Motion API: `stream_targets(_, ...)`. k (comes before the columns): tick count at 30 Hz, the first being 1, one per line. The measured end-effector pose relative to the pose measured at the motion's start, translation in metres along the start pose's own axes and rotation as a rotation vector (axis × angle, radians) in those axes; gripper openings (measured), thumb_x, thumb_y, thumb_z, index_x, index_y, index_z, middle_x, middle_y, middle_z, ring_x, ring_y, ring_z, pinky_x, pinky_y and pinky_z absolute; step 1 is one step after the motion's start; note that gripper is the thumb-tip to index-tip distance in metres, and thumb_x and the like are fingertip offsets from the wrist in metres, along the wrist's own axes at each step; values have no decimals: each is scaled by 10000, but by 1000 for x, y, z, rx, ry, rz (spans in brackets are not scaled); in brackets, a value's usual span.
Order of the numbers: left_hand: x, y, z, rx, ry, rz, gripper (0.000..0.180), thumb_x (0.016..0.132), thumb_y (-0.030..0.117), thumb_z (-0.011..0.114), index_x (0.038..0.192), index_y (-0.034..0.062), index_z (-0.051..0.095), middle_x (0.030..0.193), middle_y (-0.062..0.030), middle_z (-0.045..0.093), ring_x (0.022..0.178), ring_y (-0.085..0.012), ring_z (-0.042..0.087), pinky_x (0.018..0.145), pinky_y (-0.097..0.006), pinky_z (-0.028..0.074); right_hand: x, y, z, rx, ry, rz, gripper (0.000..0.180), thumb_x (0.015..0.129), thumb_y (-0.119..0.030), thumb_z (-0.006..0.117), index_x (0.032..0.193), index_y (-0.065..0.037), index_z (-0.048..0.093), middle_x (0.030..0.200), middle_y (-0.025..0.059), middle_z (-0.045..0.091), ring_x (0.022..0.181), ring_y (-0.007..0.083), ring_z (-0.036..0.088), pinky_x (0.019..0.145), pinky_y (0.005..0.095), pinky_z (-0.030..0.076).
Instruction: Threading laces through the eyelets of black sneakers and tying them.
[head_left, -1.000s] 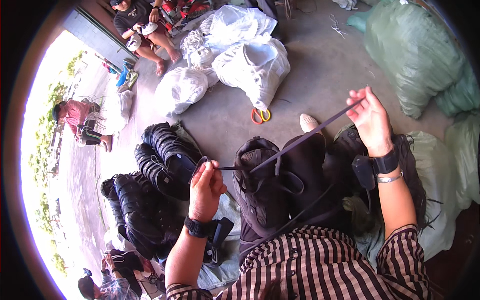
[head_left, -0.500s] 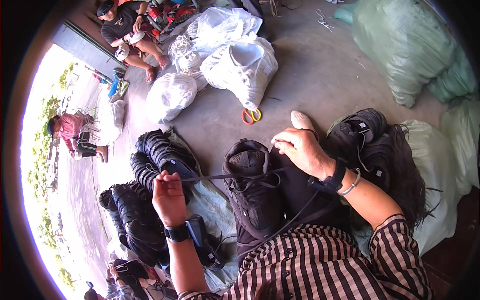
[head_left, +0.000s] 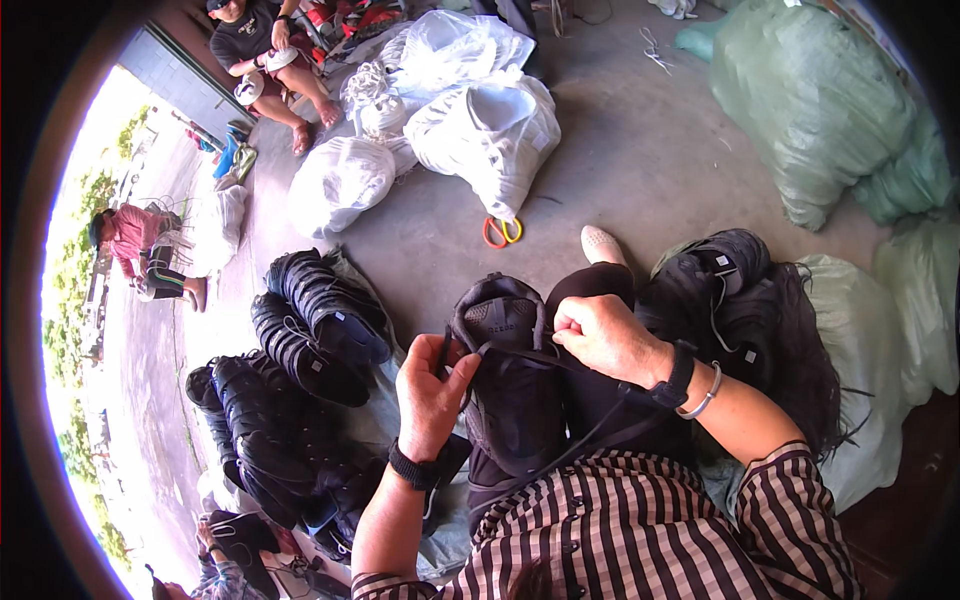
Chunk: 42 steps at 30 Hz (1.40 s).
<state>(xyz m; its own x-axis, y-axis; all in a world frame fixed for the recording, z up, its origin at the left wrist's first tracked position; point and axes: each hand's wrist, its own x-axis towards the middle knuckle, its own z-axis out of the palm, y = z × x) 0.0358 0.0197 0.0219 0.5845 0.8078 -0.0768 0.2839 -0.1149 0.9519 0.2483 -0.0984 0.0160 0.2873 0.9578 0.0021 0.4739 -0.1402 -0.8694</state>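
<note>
A black sneaker rests on my lap with its opening facing away from me. A dark shoelace crosses the upper part of the shoe between my hands. My left hand is at the shoe's left side, thumb and fingers closed on one end of the lace. On the right side, my right hand hovers over my thigh, fingers pinched on the other end. Part of the lacing is hidden behind the left fingers.
Stacked dark shoes lie on a sheet at left, more shoes at right. Scissors with red and yellow handles lie ahead near white bags. Green sacks stand at far right. Another person sits at far left.
My left hand has come right, in against the shoe, and the lace span between my hands is shorter. My right hand has lowered slightly, its fingers curled more tightly.
</note>
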Motion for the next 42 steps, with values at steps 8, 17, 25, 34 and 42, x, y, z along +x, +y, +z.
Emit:
stream_targets(8,-6,-1,-2,-255,-69,-102,188,819,54,671,928,26,521,839,17,543,750,-46,483,689,-200,414,6,-9,-6,9,-110,119,99,743,-76,643,719,-4,580,660,181,608,667,348,627,595,393,479)
stream_targets(17,-8,11,-21,-142,-171,-214,175,936,220,573,918,48,550,758,57,494,662,-25,415,582,-172,346,8,-11,-8,13,-186,137,100,766,-80,626,721,-2,583,649,180,607,645,331,626,601,385,483)
stream_targets(25,10,42,-88,-604,151,26,245,983,291,445,856,95,520,601,32,396,469,-74,311,452,-240,299,9,-5,-1,-78,-55,35,104,783,-101,625,751,-8,590,655,165,614,643,331,626,595,382,482)
stream_targets(34,27,24,-141,-738,311,184,310,986,204,451,1245,39,488,809,11,517,546,-47,352,506,-210,321,3,-2,5,-121,-18,-118,117,791,-124,622,739,-36,565,643,137,600,637,330,614,575,403,470)
stream_targets(42,14,1,-55,-213,115,67,169,946,120,522,1077,32,582,877,-58,672,656,-39,515,612,-186,419,5,3,9,-173,-4,-79,122,806,-135,610,749,-52,541,640,140,592,657,332,618,574,421,472)
